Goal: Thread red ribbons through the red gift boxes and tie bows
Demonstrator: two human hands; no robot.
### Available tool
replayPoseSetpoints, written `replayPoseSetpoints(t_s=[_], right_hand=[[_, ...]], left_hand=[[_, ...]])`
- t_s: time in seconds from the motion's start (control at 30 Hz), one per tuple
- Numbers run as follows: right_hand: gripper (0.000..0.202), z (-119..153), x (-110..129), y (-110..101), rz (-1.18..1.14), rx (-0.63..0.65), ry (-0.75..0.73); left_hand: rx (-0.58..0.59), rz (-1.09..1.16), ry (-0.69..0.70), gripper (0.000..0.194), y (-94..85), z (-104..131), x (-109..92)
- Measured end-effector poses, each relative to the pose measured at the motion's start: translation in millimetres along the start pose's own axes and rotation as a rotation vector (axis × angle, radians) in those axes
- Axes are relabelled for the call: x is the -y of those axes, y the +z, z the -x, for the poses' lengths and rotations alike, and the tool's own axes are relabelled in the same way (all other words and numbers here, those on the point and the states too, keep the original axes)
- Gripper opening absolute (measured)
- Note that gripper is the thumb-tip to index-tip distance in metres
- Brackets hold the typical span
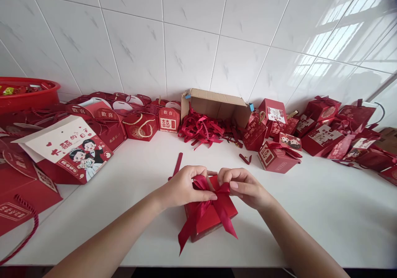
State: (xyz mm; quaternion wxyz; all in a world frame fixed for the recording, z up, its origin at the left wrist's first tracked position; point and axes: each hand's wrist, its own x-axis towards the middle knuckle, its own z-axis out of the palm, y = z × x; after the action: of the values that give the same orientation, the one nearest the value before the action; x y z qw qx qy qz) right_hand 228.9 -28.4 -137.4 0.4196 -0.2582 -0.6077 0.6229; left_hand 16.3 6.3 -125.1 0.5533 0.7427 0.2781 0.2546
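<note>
A small red gift box sits on the white table near its front edge. Dark red satin ribbon crosses its top in a bow, with two loose tails hanging over the near side. My left hand is closed over the bow's left loop, its thumb lying along the knot. On the other side, my right hand pinches the right loop between thumb and fingers. Part of the box's far side is hidden by my hands. Just beyond my left hand lies a thin red strip.
A cardboard box on its side spills loose red ribbons. Red gift boxes crowd the left, including one with a cartoon couple. More boxes stand at right. A red basin is far left, and a tiled wall rises behind.
</note>
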Motion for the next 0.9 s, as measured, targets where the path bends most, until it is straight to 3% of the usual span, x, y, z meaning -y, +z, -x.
replayPoseSetpoints(t_s=[0.1, 0.2, 0.3, 0.43, 0.63, 0.77, 0.9], right_hand=[[0.023, 2, 0, 0, 0.08, -0.006, -0.035], [0.032, 3, 1, 2, 0.382, -0.048, -0.107], [0.037, 4, 2, 4, 0.621, -0.012, -0.136], [0.03, 5, 5, 5, 0.438, 0.046, -0.141], [0.012, 2, 6, 10, 0.274, -0.061, -0.021], [0.017, 0, 1, 16, 0.179, -0.119, 0.029], [0.026, 5, -10, 25, 0.097, -0.274, 0.043]], left_hand=[[-0.019, -0.017, -0.007, 0.03, 0.4, 0, -1], [-0.045, -0.066, -0.002, 0.033, 0.6, 0, -1], [-0.052, -0.072, 0.005, 0.036, 0.6, 0, -1], [-0.036, -0.036, 0.0, 0.035, -0.1, 1, 0], [-0.025, -0.012, -0.023, 0.029, 0.0, 1, 0], [-0.026, -0.001, 0.002, 0.03, -0.1, 1, 2], [-0.082, -0.019, -0.005, 0.037, -1.7, 0, 4]])
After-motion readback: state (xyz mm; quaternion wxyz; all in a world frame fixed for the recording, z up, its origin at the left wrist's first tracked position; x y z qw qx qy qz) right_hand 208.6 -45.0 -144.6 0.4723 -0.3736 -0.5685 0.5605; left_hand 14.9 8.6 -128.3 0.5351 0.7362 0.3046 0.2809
